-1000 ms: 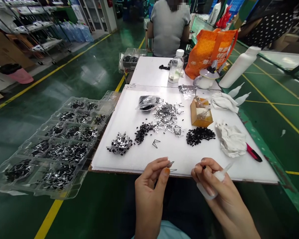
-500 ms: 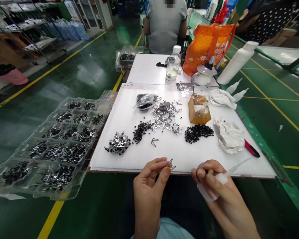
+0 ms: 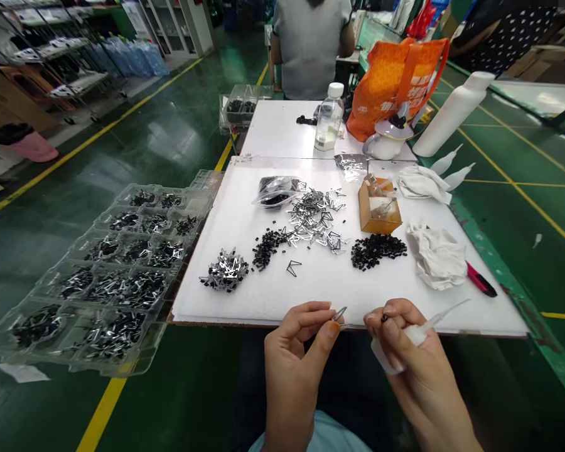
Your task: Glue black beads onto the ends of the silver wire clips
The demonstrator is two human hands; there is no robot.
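Observation:
Between the thumb and forefinger of my left hand (image 3: pixel 292 358) is a thin bent metal wire clip (image 3: pixel 339 313), its ends pointing right. My right hand (image 3: pixel 421 370) pinches a small black cap-like piece (image 3: pixel 385 318) at its fingertips. The same hand keeps a translucent squeeze bottle (image 3: pixel 417 336) against its palm, with the thin nozzle pointing up and right. Clip and black piece are apart. Beyond my hands lie a loose wire clip (image 3: pixel 293 268), a heap of clips (image 3: pixel 313 216), small black pieces (image 3: pixel 379 251) and a pile of clips with black ends (image 3: pixel 226 271).
Left of the white table (image 3: pixel 258 307) are clear compartment trays (image 3: pixel 141 358) filled with parts. On its right side sit a yellow box (image 3: pixel 381 223), a white cloth (image 3: pixel 435 257) and a red-black cutter (image 3: pixel 481 280). Farther back stand a clear bottle (image 3: pixel 329 119) and an orange bag (image 3: pixel 381 88); a person sits beyond.
My left hand has moved right with the wire clip, closer to my right hand. The small black piece in my right fingertips shows more clearly; that hand has barely moved.

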